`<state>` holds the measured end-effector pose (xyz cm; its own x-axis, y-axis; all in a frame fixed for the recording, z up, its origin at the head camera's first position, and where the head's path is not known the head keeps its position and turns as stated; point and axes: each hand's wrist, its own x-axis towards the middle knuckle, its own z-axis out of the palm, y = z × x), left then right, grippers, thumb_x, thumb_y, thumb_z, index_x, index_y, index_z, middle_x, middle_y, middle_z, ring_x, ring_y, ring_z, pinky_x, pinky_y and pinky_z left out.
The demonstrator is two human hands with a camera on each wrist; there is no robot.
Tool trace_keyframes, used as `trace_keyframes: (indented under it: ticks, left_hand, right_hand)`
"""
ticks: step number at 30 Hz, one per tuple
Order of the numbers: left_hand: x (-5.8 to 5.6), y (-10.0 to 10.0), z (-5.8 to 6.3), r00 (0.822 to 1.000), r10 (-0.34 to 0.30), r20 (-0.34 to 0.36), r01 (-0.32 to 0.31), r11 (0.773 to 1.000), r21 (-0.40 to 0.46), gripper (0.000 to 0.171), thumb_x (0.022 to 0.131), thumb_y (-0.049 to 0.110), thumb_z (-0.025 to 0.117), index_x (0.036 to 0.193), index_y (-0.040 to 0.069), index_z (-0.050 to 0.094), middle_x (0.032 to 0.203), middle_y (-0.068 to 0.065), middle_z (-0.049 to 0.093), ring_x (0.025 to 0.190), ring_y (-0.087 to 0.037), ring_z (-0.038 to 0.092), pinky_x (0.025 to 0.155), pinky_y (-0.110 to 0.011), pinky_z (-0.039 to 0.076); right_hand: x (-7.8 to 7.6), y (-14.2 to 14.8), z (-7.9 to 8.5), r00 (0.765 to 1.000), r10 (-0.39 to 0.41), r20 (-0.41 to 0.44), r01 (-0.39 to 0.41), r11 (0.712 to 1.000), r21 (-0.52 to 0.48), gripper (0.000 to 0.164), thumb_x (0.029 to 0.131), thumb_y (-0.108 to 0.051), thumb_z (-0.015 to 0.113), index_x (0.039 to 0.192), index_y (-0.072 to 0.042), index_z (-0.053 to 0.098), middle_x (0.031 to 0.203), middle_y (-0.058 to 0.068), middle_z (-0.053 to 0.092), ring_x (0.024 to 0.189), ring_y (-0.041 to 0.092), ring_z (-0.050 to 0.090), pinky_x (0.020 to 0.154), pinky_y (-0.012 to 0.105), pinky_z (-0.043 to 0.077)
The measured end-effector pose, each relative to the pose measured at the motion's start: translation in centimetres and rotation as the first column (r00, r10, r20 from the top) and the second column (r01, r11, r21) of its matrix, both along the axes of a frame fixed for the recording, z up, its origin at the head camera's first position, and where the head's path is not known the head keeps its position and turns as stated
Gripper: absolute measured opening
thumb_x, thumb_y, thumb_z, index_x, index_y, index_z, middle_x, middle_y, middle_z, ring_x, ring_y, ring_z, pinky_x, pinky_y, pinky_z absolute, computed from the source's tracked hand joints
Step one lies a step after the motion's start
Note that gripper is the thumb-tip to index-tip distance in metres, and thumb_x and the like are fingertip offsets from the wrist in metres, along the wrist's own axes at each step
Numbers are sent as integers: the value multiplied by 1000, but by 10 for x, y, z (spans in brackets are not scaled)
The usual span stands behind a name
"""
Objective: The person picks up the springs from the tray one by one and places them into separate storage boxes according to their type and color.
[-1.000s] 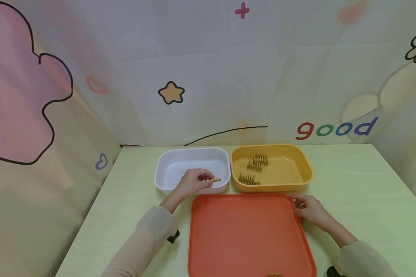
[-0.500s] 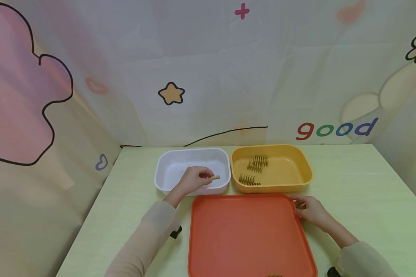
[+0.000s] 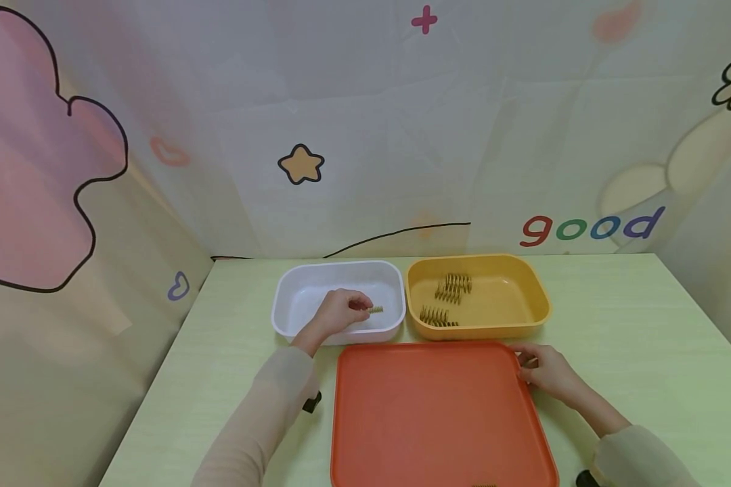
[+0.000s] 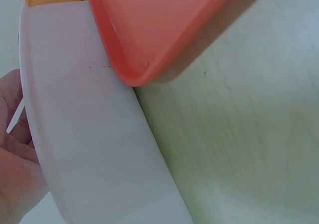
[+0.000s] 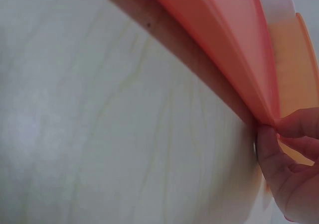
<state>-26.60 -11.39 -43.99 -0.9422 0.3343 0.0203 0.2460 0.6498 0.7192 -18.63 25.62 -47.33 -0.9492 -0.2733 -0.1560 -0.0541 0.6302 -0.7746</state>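
My left hand (image 3: 341, 311) reaches into the white bin (image 3: 292, 284) and pinches a small brass-coloured coil spring (image 3: 375, 310), which sticks out to the right past the fingertips. In the left wrist view the left hand (image 4: 20, 139) shows only partly, behind the bin's wall. My right hand (image 3: 548, 368) grips the far right corner of the orange-red tray (image 3: 432, 406); in the right wrist view thumb and forefinger close on its rim. At the tray's near edge a short spring (image 3: 484, 485) is cut off by the frame.
A yellow bin (image 3: 505, 304) stands right of the white one, with several larger coil springs (image 3: 447, 292) lying in its left half. Both bins stand just behind the tray on the pale green table (image 3: 633, 325). A printed cloth (image 3: 371, 135) hangs behind.
My left hand has shifted slightly up and away inside the white bin, and the spring has moved with it. The right hand stays on the tray corner.
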Motion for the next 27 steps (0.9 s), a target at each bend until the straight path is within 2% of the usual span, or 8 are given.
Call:
trace_keyframes:
  ticks: [14, 27]
  left_hand:
    - [-13, -7, -9, 999, 22, 35, -21, 1000, -13, 12, 74, 7, 67, 86, 7, 68, 82, -5, 67, 77, -11, 59, 74, -23, 47]
    - [-17, -10, -13, 995, 56, 81, -53, 998, -27, 13, 73, 7, 67, 85, 6, 69, 80, -4, 66, 74, -9, 56, 74, -22, 45]
  right_hand:
    - [1, 0, 1, 1000, -3, 22, 3, 1000, -20, 42, 75, 6, 51, 117, 10, 48, 89, 17, 55, 72, 19, 55, 52, 26, 49]
    - [1, 0, 3, 1000, -3, 28, 4, 1000, -20, 41, 75, 6, 53, 116, 12, 48, 88, 18, 55, 71, 19, 55, 53, 26, 49]
